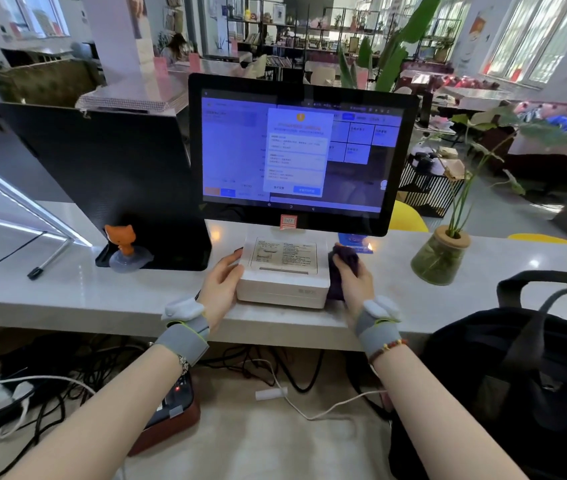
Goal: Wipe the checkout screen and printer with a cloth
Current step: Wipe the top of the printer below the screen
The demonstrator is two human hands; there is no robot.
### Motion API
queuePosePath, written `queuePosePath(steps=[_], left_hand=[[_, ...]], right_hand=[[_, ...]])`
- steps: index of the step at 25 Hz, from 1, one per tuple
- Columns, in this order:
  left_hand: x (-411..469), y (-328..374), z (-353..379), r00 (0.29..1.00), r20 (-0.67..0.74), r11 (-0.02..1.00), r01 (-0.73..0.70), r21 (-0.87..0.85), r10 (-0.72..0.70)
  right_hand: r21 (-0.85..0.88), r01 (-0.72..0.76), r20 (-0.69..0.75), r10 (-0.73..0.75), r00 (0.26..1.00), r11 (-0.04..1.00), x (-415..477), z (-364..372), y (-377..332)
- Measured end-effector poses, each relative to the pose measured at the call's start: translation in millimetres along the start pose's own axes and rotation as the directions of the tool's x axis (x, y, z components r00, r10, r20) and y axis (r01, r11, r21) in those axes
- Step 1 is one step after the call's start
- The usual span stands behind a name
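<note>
A white receipt printer (283, 271) sits on the counter (102, 296) just below the black checkout screen (295, 154), which is lit with a blue menu. My left hand (221, 285) lies flat against the printer's left side, fingers apart. A dark purple cloth (342, 268) is gripped in my right hand (354, 282) and pressed against the printer's right side. Part of the cloth is hidden behind the printer's edge and my fingers.
A second black screen (102, 174) faces away at the left, with an orange fox figure (122, 247) before it. A plant in a glass vase (441, 258) stands at the right. A black bag (524, 368) lies near my right arm. Cables run under the counter.
</note>
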State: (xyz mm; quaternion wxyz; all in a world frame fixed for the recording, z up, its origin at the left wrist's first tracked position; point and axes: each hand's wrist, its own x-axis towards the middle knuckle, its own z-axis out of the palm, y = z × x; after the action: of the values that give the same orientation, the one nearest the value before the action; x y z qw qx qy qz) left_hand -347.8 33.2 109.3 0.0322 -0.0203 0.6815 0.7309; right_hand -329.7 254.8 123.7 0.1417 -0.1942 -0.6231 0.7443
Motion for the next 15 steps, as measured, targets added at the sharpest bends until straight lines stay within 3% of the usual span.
queuePosePath(steps=[2, 5, 11, 15], left_hand=[[0, -2, -2, 1.000, 0.014, 1.000, -0.011, -0.005, 0.011], [1, -4, -3, 0.999, 0.034, 1.000, -0.009, -0.016, 0.010], [-2, -3, -1, 0.999, 0.034, 0.999, 0.011, -0.039, -0.010], [-6, 7, 1, 0.999, 0.026, 0.999, 0.036, 0.007, -0.037]], right_hand=[[0.134, -0.120, -0.002, 0.121, 0.993, 0.984, 0, 13, 4], [0.195, -0.101, 0.025, 0.098, 0.995, 0.976, -3, 9, 13], [-0.011, -0.007, 0.010, 0.008, 1.000, 1.000, -36, -15, 17], [-0.061, 0.093, 0.100, -0.086, 0.991, 0.994, -62, -31, 2]])
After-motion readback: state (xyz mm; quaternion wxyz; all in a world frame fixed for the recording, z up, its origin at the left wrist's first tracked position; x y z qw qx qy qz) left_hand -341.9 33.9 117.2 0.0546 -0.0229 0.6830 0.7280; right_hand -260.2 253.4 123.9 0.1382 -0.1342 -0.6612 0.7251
